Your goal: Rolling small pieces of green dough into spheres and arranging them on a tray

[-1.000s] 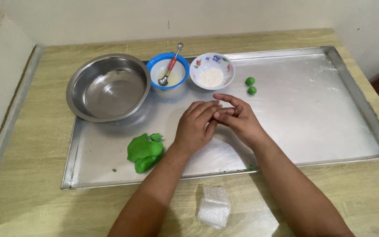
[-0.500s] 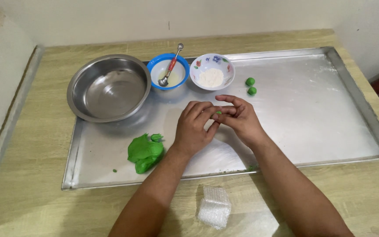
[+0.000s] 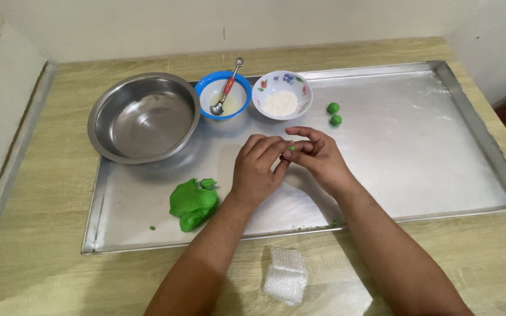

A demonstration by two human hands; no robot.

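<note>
Both hands, left (image 3: 257, 171) and right (image 3: 317, 157), meet fingertip to fingertip, fingers curled.

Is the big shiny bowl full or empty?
Empty. The steel bowl shows only its bare shiny bottom, with no dough or flour inside.

dough lump (image 3: 192, 204) on tray (image 3: 417, 152), bowls behind, balls (image 3: 334, 114) right

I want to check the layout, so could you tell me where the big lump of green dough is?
In the head view, the green dough lump lies on the metal tray, near its front-left edge, just left of the left hand.
</note>
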